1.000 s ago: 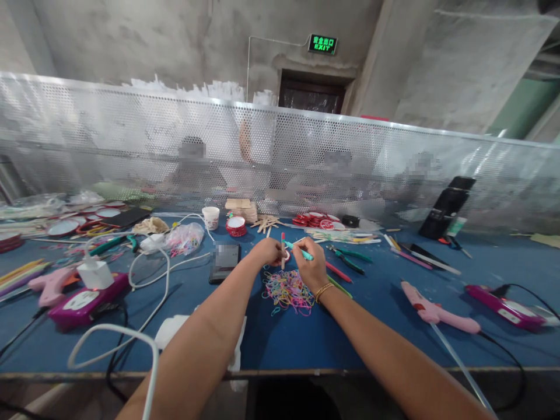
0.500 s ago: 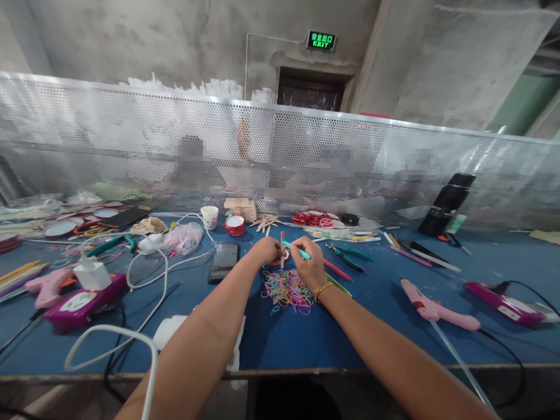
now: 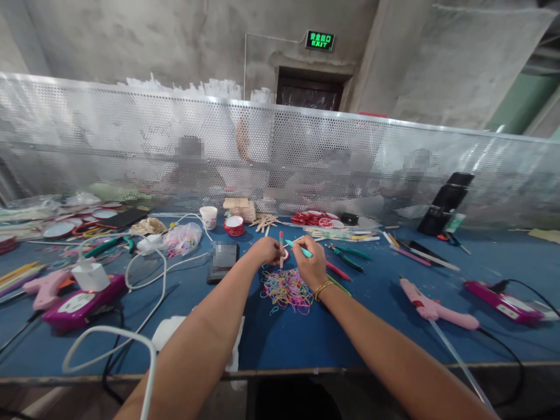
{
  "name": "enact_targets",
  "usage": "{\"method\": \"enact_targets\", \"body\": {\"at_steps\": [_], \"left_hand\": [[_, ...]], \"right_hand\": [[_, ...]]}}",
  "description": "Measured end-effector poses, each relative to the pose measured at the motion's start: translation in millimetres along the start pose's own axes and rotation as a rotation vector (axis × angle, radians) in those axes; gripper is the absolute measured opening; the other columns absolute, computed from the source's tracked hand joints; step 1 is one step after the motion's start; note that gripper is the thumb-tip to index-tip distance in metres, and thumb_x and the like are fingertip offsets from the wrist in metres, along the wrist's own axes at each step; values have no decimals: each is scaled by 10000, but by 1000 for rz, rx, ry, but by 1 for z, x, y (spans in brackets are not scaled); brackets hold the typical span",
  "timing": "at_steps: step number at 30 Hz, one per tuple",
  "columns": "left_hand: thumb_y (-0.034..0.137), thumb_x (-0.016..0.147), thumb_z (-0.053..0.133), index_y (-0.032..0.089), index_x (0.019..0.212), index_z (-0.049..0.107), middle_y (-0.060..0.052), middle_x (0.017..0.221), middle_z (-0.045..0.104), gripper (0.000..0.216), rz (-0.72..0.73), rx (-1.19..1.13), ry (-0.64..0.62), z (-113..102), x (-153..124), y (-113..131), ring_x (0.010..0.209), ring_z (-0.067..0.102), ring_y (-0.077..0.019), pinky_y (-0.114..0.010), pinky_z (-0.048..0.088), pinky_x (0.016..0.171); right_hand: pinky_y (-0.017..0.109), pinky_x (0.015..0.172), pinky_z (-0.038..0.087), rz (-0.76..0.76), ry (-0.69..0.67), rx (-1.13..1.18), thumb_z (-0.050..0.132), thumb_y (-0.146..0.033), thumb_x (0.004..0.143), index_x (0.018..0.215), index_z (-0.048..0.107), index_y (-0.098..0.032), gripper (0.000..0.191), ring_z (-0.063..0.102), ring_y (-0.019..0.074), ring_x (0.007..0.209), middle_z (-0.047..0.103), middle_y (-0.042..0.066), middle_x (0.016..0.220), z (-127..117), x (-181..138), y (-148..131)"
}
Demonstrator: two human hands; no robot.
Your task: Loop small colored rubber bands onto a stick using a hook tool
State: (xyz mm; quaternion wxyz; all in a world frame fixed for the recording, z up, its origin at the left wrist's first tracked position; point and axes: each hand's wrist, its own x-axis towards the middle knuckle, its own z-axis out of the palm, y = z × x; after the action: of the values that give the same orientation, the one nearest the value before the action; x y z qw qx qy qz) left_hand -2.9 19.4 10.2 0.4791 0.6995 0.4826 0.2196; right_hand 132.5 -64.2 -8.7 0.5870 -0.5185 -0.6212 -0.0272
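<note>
My left hand [image 3: 265,251] is closed around a red and green craft stick [image 3: 280,245] that stands nearly upright. My right hand [image 3: 310,265] is closed on a teal stick [image 3: 298,248] that points left toward the upright one. Between the two hands is something small and white; I cannot make out what it is. Both hands hover just behind a heap of coloured rubber bands [image 3: 286,289] on the blue table [image 3: 306,338]. A gold bracelet circles my right wrist.
A phone [image 3: 223,256] lies left of my hands, green pliers [image 3: 347,256] to the right. Pink glue guns [image 3: 433,309] [image 3: 44,287], magenta power strips [image 3: 507,296] [image 3: 81,303] and white cables [image 3: 144,274] flank the work area. A perforated metal screen [image 3: 280,157] backs the table, with people seated behind it.
Both hands stay together over the rubber bands with only slight finger movement. The view has drifted a little.
</note>
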Motion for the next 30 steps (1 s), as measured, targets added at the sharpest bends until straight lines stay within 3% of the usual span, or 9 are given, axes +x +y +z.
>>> {"method": "enact_targets", "body": {"at_steps": [17, 25, 30], "left_hand": [[191, 734, 727, 120, 686, 681, 25, 499, 574, 97, 20, 4, 8, 0, -6, 4, 484, 553, -92, -224, 517, 589], [205, 733, 733, 127, 718, 681, 21, 534, 596, 94, 8, 17, -4, -1, 0, -1, 515, 580, -93, -206, 510, 581], [195, 748, 714, 123, 693, 676, 15, 547, 607, 98, 26, 15, -5, -1, 1, -2, 502, 570, -93, -220, 513, 581]], "right_hand": [[288, 727, 389, -45, -49, -12, 496, -289, 854, 699, 549, -219, 178, 555, 156, 658, 618, -17, 658, 1, -3, -9], [286, 718, 392, 10, -6, -24, 498, -296, 853, 721, 548, -218, 161, 574, 161, 677, 634, -13, 689, 0, 0, -3], [290, 731, 396, -33, -8, -14, 503, -292, 855, 732, 552, -220, 151, 568, 161, 681, 627, -13, 680, -1, -1, -5]]}}
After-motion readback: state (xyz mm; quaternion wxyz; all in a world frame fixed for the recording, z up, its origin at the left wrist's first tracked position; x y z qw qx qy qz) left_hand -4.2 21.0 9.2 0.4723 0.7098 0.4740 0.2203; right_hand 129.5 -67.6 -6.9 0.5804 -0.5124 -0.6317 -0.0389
